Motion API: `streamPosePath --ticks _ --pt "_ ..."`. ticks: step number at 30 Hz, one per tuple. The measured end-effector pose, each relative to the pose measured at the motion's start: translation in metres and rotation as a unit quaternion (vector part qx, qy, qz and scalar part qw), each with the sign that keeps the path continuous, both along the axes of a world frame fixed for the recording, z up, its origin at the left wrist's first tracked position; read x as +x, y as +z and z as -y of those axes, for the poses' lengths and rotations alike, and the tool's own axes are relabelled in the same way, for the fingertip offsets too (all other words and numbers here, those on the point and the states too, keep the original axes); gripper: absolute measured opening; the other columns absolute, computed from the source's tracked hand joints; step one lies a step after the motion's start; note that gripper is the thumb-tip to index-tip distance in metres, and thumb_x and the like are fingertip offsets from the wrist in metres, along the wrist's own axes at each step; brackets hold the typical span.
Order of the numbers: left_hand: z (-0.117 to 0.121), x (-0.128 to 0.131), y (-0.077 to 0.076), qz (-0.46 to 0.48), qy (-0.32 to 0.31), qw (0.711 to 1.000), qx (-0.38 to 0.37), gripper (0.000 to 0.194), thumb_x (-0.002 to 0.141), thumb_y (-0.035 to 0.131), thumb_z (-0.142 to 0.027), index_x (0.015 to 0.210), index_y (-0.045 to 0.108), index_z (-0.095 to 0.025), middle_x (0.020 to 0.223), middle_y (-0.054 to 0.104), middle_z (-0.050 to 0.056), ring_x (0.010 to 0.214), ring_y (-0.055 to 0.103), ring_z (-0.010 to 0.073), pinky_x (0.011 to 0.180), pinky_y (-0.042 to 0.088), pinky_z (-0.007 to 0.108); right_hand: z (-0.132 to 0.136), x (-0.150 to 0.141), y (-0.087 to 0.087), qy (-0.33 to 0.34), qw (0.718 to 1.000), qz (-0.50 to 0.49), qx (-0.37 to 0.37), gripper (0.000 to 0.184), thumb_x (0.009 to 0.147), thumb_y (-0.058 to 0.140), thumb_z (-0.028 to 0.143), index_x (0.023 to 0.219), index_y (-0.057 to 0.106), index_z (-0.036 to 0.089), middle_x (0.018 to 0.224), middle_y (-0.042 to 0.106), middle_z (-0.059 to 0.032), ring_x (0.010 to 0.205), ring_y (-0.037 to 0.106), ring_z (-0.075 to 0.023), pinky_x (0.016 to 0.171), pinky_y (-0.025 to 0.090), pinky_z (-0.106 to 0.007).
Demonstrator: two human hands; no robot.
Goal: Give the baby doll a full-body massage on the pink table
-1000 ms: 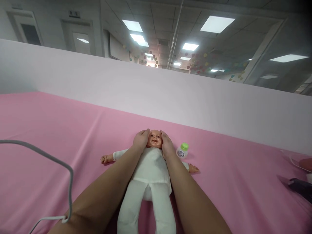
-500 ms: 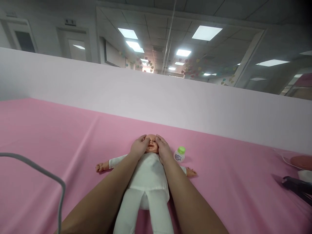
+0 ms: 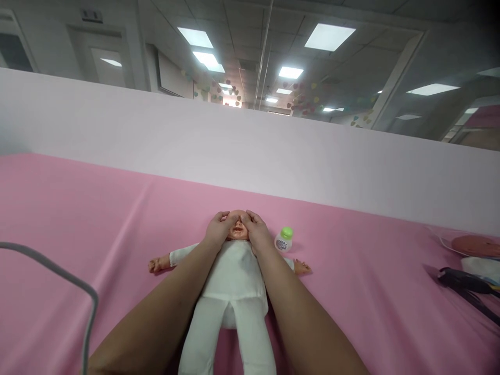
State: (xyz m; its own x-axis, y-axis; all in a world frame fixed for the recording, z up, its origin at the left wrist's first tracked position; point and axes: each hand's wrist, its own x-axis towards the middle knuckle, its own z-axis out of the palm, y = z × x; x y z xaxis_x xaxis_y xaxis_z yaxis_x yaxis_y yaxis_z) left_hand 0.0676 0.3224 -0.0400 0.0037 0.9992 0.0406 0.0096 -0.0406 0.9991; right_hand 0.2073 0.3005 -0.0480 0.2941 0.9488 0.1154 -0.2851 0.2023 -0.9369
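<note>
A baby doll in a white top and white trousers lies on its back with both arms spread out. My left hand cups one side of its head, and my right hand cups the other side. Both thumbs rest on the doll's upper face near the nose and cover its eyes. The fingers wrap round the sides of the head, partly out of sight. Beside my right hand stands a small clear bottle with a green cap and a printed label.
A pink sheet with creases covers the surface. Behind it runs a low white wall with glass above. A grey cable bends in at left. At far right lie a black-handled object and a reddish-brown round item.
My right thumb has moved inward from the side of the doll's forehead onto its eye, near the left thumb. The whole view has shifted slightly.
</note>
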Motion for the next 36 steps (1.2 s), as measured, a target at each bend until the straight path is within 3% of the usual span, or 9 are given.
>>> streamPosePath --ticks 8,11,15,21,25,28,31,36 --pt "0.002 0.003 0.004 -0.006 0.024 1.000 -0.007 0.047 0.076 0.082 -0.050 0.111 0.072 -0.021 0.106 0.079 0.011 0.090 0.076 0.0260 0.074 0.058 0.033 -0.006 0.002 -0.003 -0.051 0.998 0.022 -0.014 0.051 0.068 0.086 0.047 0.111 0.072 0.024 0.116 0.077 -0.0058 0.110 0.071 -0.0263 0.098 0.057 -0.041" --pt "0.000 0.004 0.002 0.004 0.033 0.999 -0.002 0.036 0.081 0.076 -0.049 0.104 0.073 -0.021 0.101 0.080 0.010 0.093 0.076 0.0257 0.080 0.058 0.033 -0.008 0.003 -0.004 -0.047 0.999 0.007 -0.018 0.042 0.074 0.079 0.046 0.110 0.074 0.025 0.120 0.076 -0.0051 0.114 0.070 -0.0255 0.100 0.057 -0.040" --pt "-0.002 0.003 -0.003 0.026 0.040 0.999 0.005 0.027 0.088 0.066 -0.039 0.107 0.074 -0.022 0.111 0.080 0.009 0.104 0.074 0.0253 0.089 0.058 0.034 -0.009 0.005 -0.007 -0.028 0.999 -0.022 -0.030 0.043 0.077 0.072 0.037 0.118 0.074 0.027 0.127 0.075 -0.0040 0.119 0.068 -0.0252 0.102 0.057 -0.042" --pt "-0.001 0.000 -0.006 0.046 0.027 0.999 -0.002 0.036 0.089 0.061 -0.027 0.123 0.071 -0.018 0.117 0.078 0.013 0.104 0.075 0.0252 0.089 0.060 0.036 -0.004 0.007 -0.008 0.001 0.998 -0.050 -0.026 0.050 0.074 0.070 0.028 0.124 0.073 0.028 0.135 0.071 -0.0039 0.122 0.068 -0.0256 0.104 0.056 -0.044" --pt "0.004 0.000 -0.002 0.031 0.031 0.999 0.008 0.034 0.090 0.064 -0.041 0.115 0.073 -0.020 0.118 0.078 0.011 0.107 0.073 0.0259 0.091 0.058 0.036 0.002 0.005 -0.003 0.012 0.999 -0.041 -0.015 0.051 0.074 0.078 0.035 0.124 0.072 0.027 0.137 0.070 -0.0046 0.126 0.065 -0.0255 0.110 0.052 -0.043" --pt "0.007 0.001 0.001 0.007 0.029 1.000 0.006 0.047 0.082 0.074 -0.054 0.116 0.070 -0.022 0.118 0.077 0.011 0.103 0.074 0.0275 0.086 0.058 0.036 0.007 0.003 0.001 0.017 0.999 -0.028 -0.006 0.056 0.072 0.085 0.041 0.124 0.071 0.026 0.135 0.071 -0.0054 0.126 0.065 -0.0261 0.110 0.052 -0.043" --pt "0.009 0.002 0.003 -0.008 0.029 1.000 -0.005 0.058 0.075 0.082 -0.050 0.124 0.066 -0.022 0.122 0.074 0.013 0.098 0.075 0.0276 0.079 0.058 0.034 0.010 0.001 0.005 0.016 1.000 -0.010 -0.006 0.060 0.070 0.088 0.042 0.124 0.070 0.026 0.134 0.071 -0.0059 0.125 0.066 -0.0263 0.110 0.052 -0.042" --pt "0.008 0.005 0.001 0.000 0.039 0.999 -0.006 0.054 0.076 0.082 -0.045 0.122 0.067 -0.021 0.121 0.074 0.013 0.097 0.075 0.0268 0.079 0.058 0.033 0.007 -0.002 0.002 -0.003 1.000 -0.024 -0.011 0.064 0.064 0.091 0.039 0.123 0.070 0.025 0.130 0.073 -0.0064 0.119 0.069 -0.0276 0.104 0.056 -0.042"
